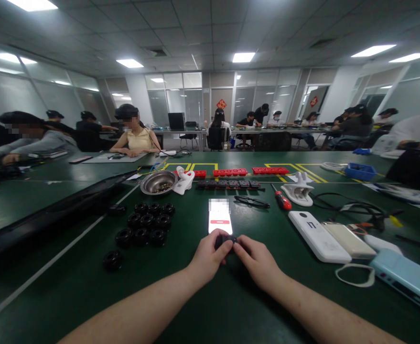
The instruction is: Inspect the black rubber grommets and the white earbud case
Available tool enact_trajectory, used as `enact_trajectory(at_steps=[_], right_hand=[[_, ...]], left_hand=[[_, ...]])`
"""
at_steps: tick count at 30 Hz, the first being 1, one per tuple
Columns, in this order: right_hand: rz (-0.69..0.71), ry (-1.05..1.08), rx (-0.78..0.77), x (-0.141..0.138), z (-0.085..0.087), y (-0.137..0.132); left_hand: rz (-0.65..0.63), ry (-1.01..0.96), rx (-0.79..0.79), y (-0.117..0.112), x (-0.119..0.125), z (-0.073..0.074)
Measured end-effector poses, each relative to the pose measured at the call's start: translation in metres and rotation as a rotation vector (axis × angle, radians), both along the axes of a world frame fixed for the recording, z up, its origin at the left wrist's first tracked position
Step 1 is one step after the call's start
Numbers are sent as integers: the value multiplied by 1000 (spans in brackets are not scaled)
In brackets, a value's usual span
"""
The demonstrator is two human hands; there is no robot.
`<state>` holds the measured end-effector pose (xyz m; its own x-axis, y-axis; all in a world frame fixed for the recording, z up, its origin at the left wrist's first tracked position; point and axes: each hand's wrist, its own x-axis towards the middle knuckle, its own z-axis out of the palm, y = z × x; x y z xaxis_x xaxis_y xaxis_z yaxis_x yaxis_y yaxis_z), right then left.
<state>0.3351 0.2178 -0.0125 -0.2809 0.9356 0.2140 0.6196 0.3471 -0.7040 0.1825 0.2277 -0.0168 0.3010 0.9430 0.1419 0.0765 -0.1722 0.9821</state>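
Both hands meet over the green table, just in front of a lit phone lying flat. My left hand is closed around a small black part. The fingertips of my right hand press on the right side of that same part, which the fingers mostly cover. To the left stand rows of round black ring-shaped parts, with one more nearer to me. A metal bowl of small brass-coloured pieces sits behind them.
Black glasses and a red screwdriver lie right of the phone. Behind are a row of black blocks and red trays. White and blue devices lie at right, a long black piece at left. Several people sit beyond.
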Motion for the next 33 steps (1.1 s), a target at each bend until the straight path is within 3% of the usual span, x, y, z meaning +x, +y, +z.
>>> enact_trajectory(at_steps=[7,15,23,33], right_hand=[[54,2,77,0,-1,1],[47,62,42,5,-1,3],[105,39,87,2,0,4],[86,-47,80,6,-2,6]], left_hand=[[-3,-30,-80,10,2,-7],[0,-9,-20,0,0,0],[3,-41,-70,11,1,-12],[-11,-33,-39,4,0,-6]])
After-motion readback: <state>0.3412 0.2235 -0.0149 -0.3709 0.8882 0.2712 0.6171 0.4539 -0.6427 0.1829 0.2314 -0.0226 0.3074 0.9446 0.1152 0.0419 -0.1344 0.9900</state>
